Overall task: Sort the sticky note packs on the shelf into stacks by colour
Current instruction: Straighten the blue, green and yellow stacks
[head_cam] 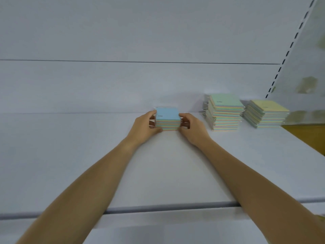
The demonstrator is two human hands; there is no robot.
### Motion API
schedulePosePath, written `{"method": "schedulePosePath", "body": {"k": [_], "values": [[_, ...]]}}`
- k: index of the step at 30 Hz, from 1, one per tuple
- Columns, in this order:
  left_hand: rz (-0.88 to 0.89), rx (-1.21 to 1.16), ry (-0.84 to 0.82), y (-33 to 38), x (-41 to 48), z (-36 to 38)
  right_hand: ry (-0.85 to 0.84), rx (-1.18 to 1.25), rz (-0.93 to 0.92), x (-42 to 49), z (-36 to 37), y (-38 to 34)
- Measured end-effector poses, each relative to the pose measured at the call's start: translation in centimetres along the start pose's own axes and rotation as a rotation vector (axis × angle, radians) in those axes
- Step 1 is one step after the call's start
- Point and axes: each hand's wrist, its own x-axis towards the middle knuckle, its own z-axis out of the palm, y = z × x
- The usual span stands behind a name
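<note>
A short stack of blue-topped sticky note packs [168,118] stands on the white shelf [167,164] near its back. My left hand [146,127] grips the stack's left side with thumb on the front edge and fingers curled round it. My right hand [191,127] grips its right side the same way. To the right stands a taller stack with a green pack on top [225,112]. Further right is a lower stack with a yellow pack on top [267,114].
The shelf's white back wall [140,85] rises just behind the stacks. A slotted upright [290,48] and a glossy side panel [306,76] close off the right. The shelf's front lip [158,208] runs under my forearms. A brown surface [306,134] shows at the far right.
</note>
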Motion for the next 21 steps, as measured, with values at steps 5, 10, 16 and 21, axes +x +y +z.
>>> {"method": "schedulePosePath", "body": {"k": [5, 10, 16, 21], "values": [[0.02, 0.019, 0.019, -0.04, 0.01, 0.12, 0.021, 0.023, 0.015, 0.11, -0.11, 0.0], [-0.005, -0.013, 0.051, -0.26, 0.03, 0.13, 0.021, 0.031, 0.033, 0.02, -0.18, -0.28], [-0.047, -0.025, 0.109, -0.37, 0.48, 0.08, 0.041, 0.054, 0.044, 0.15, -0.15, -0.42], [-0.01, 0.001, 0.052, -0.66, 0.49, 0.14, -0.014, 0.032, 0.03, 0.09, -0.11, -0.21]]}}
